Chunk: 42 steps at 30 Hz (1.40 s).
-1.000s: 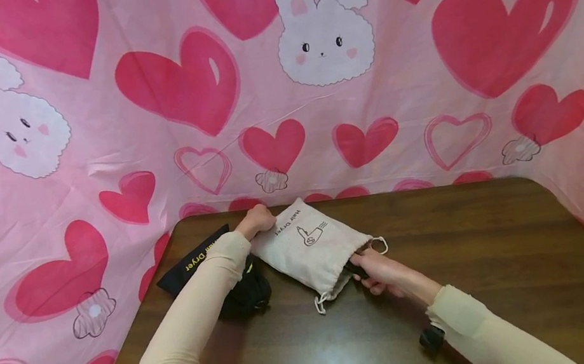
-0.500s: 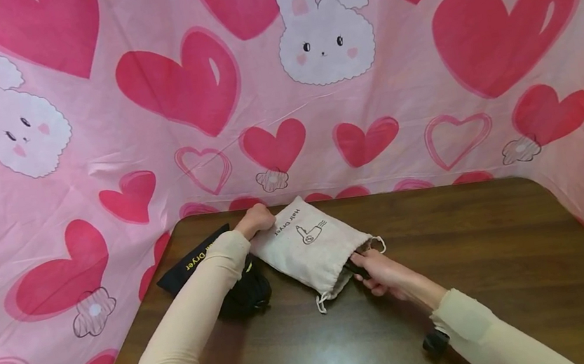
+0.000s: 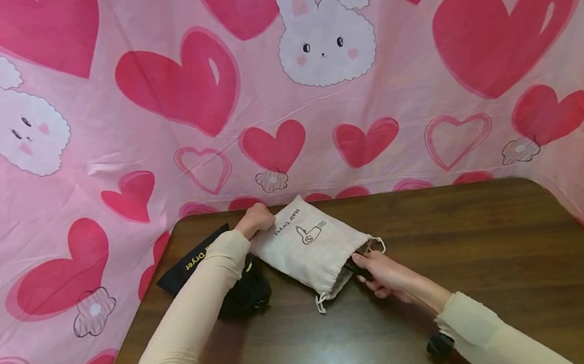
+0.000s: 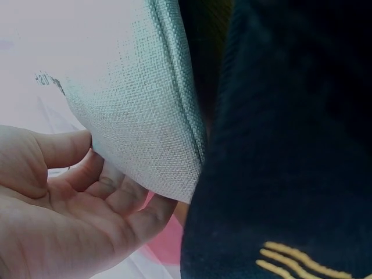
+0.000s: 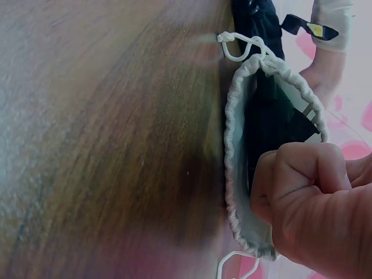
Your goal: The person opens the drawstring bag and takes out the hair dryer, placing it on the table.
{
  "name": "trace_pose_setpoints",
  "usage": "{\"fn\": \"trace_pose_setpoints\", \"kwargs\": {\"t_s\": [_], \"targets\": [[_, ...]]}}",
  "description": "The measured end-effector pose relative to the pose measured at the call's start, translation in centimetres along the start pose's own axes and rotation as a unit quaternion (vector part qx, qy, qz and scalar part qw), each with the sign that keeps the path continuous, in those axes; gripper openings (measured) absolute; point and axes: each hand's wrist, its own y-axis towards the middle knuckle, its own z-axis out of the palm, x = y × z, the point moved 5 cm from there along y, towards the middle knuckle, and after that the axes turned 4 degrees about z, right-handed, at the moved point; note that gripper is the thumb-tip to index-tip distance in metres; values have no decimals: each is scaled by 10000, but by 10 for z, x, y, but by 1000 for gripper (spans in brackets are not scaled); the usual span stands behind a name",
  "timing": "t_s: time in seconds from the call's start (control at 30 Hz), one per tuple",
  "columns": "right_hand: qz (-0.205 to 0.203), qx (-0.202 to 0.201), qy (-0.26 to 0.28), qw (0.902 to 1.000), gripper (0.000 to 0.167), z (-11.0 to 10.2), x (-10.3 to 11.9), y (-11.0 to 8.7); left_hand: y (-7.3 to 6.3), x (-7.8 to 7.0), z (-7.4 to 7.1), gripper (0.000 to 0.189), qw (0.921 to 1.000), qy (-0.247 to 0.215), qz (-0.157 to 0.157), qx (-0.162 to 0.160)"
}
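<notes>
A cream drawstring bag (image 3: 311,246), printed "Hair Dryer" with a line drawing, lies on the table with its mouth towards the right front. My left hand (image 3: 256,219) pinches the bag's far left corner between thumb and fingers, as the left wrist view shows. At the gaping mouth, my right hand (image 3: 382,271) has curled fingers round a black item (image 5: 273,119) that lies partly inside the bag. Its kind cannot be told, since the cloth and my fingers hide most of it. White cord loops (image 5: 235,46) hang from both sides of the mouth.
A black bag (image 3: 243,290) with yellow "Hair Dryer" lettering lies on the left, partly under my left forearm. The brown wooden table (image 3: 481,240) reaches back to a pink cloth (image 3: 399,93) with hearts and rabbits. A small black camera (image 3: 440,345) sits at my right wrist.
My right hand has shifted very slightly to the right, away from the bag's mouth, with the black item. My left hand and the cream bag stay put.
</notes>
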Motion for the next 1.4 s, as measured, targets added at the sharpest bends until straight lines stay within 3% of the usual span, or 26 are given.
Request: {"fn": "trace_pose_setpoints", "kwargs": {"t_s": [0.3, 0.47, 0.5, 0.57, 0.77, 0.8, 1.4], "targets": [[-65, -152, -144, 9998, 33, -3, -1, -1, 11, 4, 3, 25, 10000, -47, -19, -17], [-79, -150, -179, 9997, 34, -6, -2, -1, 12, 5, 4, 25, 9998, -140, -110, 25], [-80, -144, -180, 9997, 34, -6, -2, -2, 7, 1, 2, 26, 9997, -145, -191, 76], [-86, -139, -170, 9997, 34, -7, -2, -2, 13, 7, 3, 26, 9999, -167, -37, 19], [-124, -104, -142, 9998, 32, -9, 0, -4, 13, 6, 1, 28, 9999, -112, 87, -64], [-125, -94, -136, 9998, 31, -9, 0, -4, 7, 1, -1, 29, 10000, -66, -32, -18], [-89, -45, -83, 9999, 30, -13, -2, -7, 6, 0, 0, 33, 9999, -151, -32, 39]]}}
